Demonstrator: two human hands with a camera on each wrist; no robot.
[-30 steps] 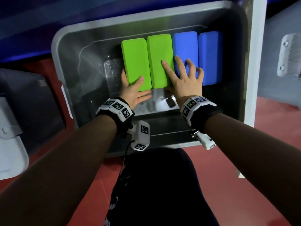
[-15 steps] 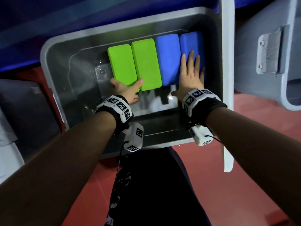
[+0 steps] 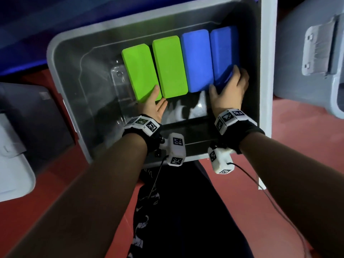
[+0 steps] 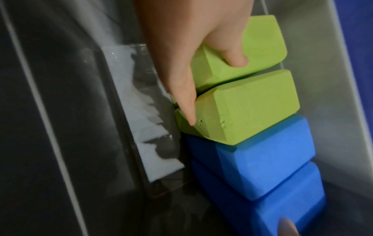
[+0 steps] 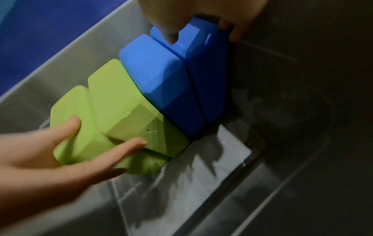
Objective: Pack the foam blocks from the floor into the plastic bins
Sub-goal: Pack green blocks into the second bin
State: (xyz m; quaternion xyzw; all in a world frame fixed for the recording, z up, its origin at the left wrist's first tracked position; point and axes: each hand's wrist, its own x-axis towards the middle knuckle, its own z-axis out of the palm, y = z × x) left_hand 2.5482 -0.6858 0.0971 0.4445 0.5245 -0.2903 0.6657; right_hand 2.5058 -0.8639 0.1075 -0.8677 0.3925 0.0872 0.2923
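Observation:
A grey see-through plastic bin point(image 3: 55, 58) holds a row of foam blocks: two green point(image 3: 139, 71) point(image 3: 169, 66) and two blue point(image 3: 197, 60) point(image 3: 223, 51). My left hand point(image 3: 156, 105) is at the near end of the left green block point(image 4: 262, 39). Its thumb lies on top and its straight fingers point(image 5: 129, 146) press the green end faces. My right hand point(image 3: 229, 88) grips the near end of the rightmost blue block point(image 5: 201, 63), thumb on one side and fingers curled round the side by the bin wall. That block is tilted up slightly.
A white lid point(image 3: 266, 71) stands against the bin's right side. Another grey bin with a latch point(image 3: 316, 53) is at the right, and more grey and white bins point(image 3: 16, 146) at the left. Red floor point(image 3: 251, 192) and my dark trouser leg point(image 3: 176, 211) are below.
My right hand went from lying flat on the blue blocks to gripping the rightmost blue block's near end. My left hand stayed at the left green block.

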